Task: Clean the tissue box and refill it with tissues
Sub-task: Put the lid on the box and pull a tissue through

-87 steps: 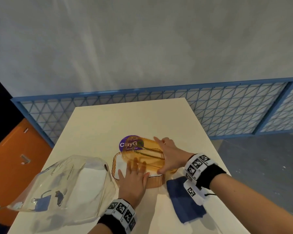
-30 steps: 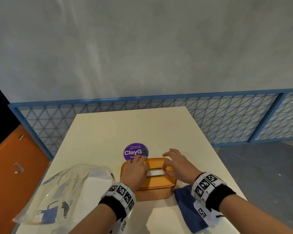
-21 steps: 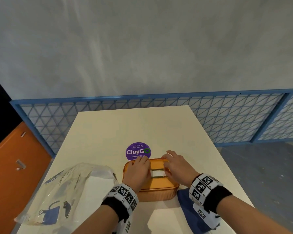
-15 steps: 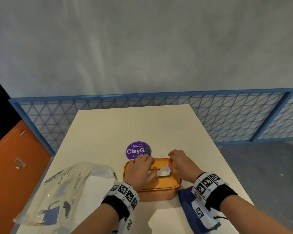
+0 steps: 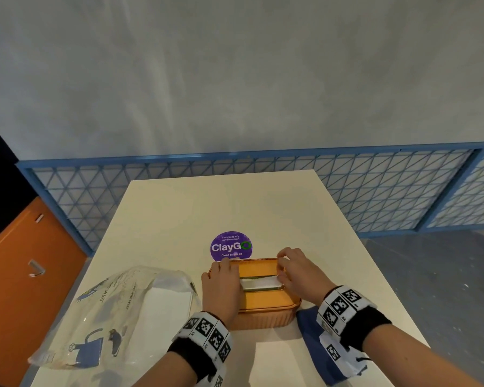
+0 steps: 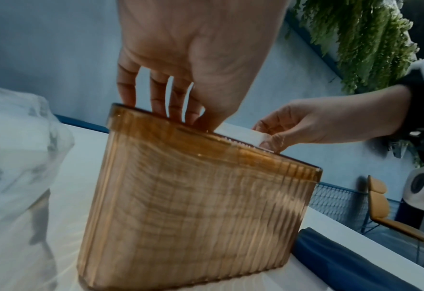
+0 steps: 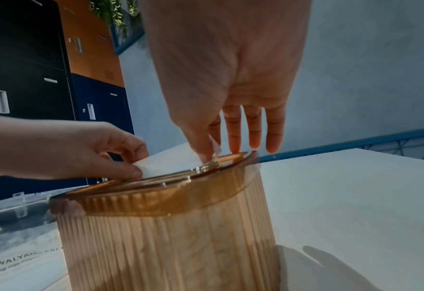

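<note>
Between both hands, the tissue (image 5: 259,283) is sticking through the box (image 5: 266,301) slot, left hand (image 5: 221,289) and right hand (image 5: 299,275) pinching its ends; bare table (image 5: 235,208) beyond the fingertips.

Blue cloth (image 5: 313,339) partly under right wrist, cut by bottom edge. Left hand (image 5: 221,289) hides tissue (image 5: 260,283) end. Bag (image 5: 118,317) print blurred.

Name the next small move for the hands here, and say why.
Probably draw the white tissue a little further up through the slot of the ribbed amber plastic tissue box. The left hand and right hand each pinch one end, yet it barely clears the closed lid.
</note>
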A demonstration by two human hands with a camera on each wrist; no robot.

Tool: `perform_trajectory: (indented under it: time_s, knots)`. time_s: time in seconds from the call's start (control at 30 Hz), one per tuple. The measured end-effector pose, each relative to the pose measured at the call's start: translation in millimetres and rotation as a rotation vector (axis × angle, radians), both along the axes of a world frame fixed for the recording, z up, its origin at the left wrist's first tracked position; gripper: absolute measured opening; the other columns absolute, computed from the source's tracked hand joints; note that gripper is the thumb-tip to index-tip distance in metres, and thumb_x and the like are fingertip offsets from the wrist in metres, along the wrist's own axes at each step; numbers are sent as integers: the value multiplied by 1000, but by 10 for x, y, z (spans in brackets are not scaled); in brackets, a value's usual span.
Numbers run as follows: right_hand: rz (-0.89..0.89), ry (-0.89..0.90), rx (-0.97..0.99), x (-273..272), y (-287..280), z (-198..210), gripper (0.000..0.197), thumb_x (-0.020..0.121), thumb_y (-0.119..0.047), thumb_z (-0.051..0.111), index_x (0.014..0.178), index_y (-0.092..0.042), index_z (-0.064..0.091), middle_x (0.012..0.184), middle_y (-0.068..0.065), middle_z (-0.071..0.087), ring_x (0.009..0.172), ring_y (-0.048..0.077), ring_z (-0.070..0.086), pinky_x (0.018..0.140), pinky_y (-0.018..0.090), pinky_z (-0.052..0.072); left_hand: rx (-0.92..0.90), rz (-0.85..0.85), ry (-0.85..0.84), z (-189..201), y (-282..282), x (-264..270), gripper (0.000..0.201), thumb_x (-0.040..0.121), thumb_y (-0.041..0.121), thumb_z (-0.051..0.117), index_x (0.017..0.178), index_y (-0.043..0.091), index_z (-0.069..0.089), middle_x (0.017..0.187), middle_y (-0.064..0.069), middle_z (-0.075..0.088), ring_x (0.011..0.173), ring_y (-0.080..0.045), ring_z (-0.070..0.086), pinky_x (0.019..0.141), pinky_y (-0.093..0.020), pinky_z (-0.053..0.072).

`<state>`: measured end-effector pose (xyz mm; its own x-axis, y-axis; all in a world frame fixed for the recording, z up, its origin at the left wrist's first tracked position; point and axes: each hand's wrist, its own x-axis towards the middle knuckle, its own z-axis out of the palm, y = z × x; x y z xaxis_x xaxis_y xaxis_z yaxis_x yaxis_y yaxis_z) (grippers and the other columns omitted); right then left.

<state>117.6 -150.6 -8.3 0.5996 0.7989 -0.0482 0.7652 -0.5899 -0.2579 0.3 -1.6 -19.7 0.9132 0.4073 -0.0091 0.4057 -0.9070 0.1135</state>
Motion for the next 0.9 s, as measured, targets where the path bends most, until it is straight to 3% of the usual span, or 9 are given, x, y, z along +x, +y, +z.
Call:
perform_trajectory:
  time_s: [0.13, 0.23, 0.33, 0.43, 0.53, 0.63, 0.7, 0.83, 0.9]
  knots:
    - [-53, 69, 105, 19, 13, 17, 21, 95, -16, 46, 107, -4, 58, 124, 6, 49, 116, 21, 43, 94, 24, 37, 10, 24, -47, 71, 15, -13, 31, 97, 12, 36, 126, 17, 42, 132, -2, 47, 118, -23, 46, 93, -35, 38]
    - [-130, 144, 161, 12, 16, 75, 19, 95, -14, 47, 108, -4, 56, 115, 8, 53, 109, 23, 49, 89, 26, 38, -23, 36, -116, 163, 40, 26, 28, 98, 18, 36, 125, 19, 42, 127, 0, 50, 114, -21, 49, 91, -35, 38]
    - [-182, 204, 119, -29, -24, 59, 23, 91, -19, 54, 112, -9, 55, 113, 5, 54, 108, 20, 51, 89, 27, 41, -72, 87, -56, 171, 67, -11, 31, 95, 29, 41, 124, 18, 42, 126, 0, 49, 115, -21, 49, 95, -39, 39]
    - [-213, 209, 87, -40, -48, 25, 21, 89, -15, 55, 107, -5, 59, 112, 9, 57, 108, 23, 52, 88, 27, 41, -77, 112, -5, 120, 82, -101, 25, 95, 25, 40, 118, 17, 47, 123, -1, 51, 115, -22, 48, 95, -39, 39]
    - [-281, 250, 166, -26, -40, 37, 18, 92, -12, 52, 102, -1, 62, 105, 12, 60, 96, 22, 54, 77, 23, 38, -170, 139, -112, 118, 116, -130, 20, 96, 23, 38, 109, 17, 52, 114, 0, 57, 108, -21, 52, 93, -38, 40]
    - [-369, 315, 323, -3, -47, 81, 17, 95, -15, 51, 94, -2, 62, 88, 6, 58, 83, 17, 51, 62, 21, 35, -280, 196, -294, 162, 153, -99, 22, 97, 24, 37, 104, 15, 56, 105, -2, 61, 101, -22, 57, 89, -39, 43]
    - [-399, 351, 347, -13, -63, 84, 18, 94, -17, 52, 98, -2, 62, 86, 3, 57, 83, 17, 52, 64, 22, 35, -336, 208, -339, 162, 169, -101, 23, 97, 29, 40, 104, 15, 56, 105, -1, 60, 103, -21, 56, 90, -40, 42]
    - [-382, 403, 295, -85, -83, 20, 22, 88, -19, 60, 106, -7, 61, 92, 1, 58, 86, 16, 52, 72, 21, 36, -283, 183, -175, 87, 135, -209, 40, 89, 53, 46, 114, 22, 51, 112, 7, 54, 110, -16, 50, 93, -39, 37]
    - [-369, 374, 290, -102, -80, 6, 8, 90, -17, 58, 94, -12, 61, 90, 3, 58, 84, 16, 51, 69, 22, 36, -198, 179, -128, 47, 129, -245, 31, 94, 42, 42, 115, 22, 51, 117, 5, 55, 112, -17, 49, 93, -37, 36]
